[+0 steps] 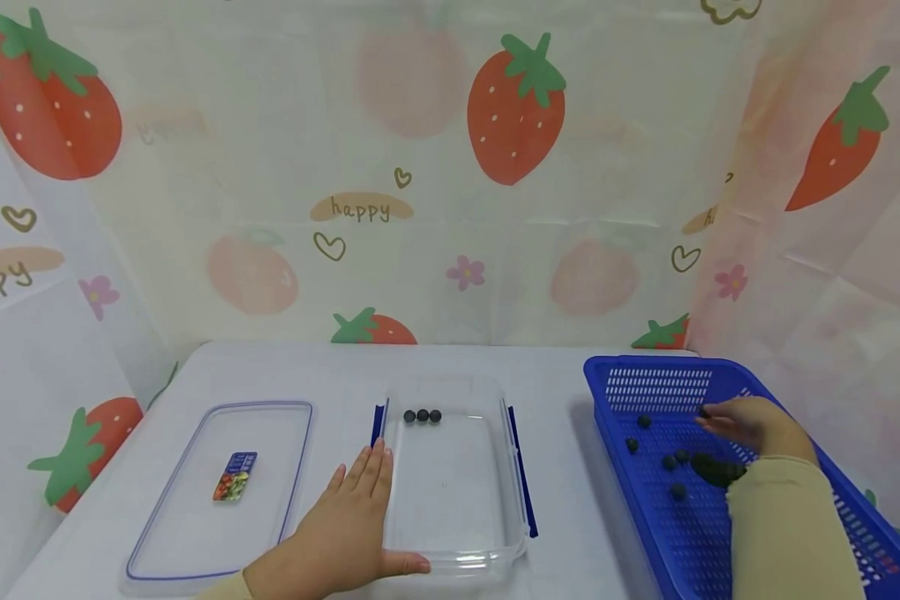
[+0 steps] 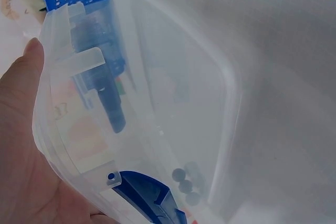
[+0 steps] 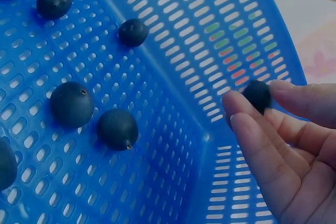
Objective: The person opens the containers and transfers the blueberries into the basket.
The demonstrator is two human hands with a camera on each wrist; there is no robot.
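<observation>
My right hand [image 1: 753,423] is over the far part of a blue perforated basket [image 1: 663,363]. In the right wrist view, its thumb and fingertips pinch a small dark round fruit [image 3: 257,96]. Several similar fruits [image 3: 72,104] lie on the basket floor below. My left hand [image 1: 337,521] rests against the left and near sides of a clear plastic box [image 1: 450,500], its fingers straight and thumb spread along the near rim. Inside the box, three dark round fruits [image 1: 422,416] sit in a row by the far left corner.
Blue latches [image 1: 522,475] hang out at the box's sides. Left of it lies a clear lid [image 1: 183,533] with a blue-edged seal and a printed label [image 1: 235,477]. A larger dark green item [image 1: 712,469] lies in the basket, partly behind the right forearm. Strawberry-patterned cloth [image 1: 450,275] surrounds the white table.
</observation>
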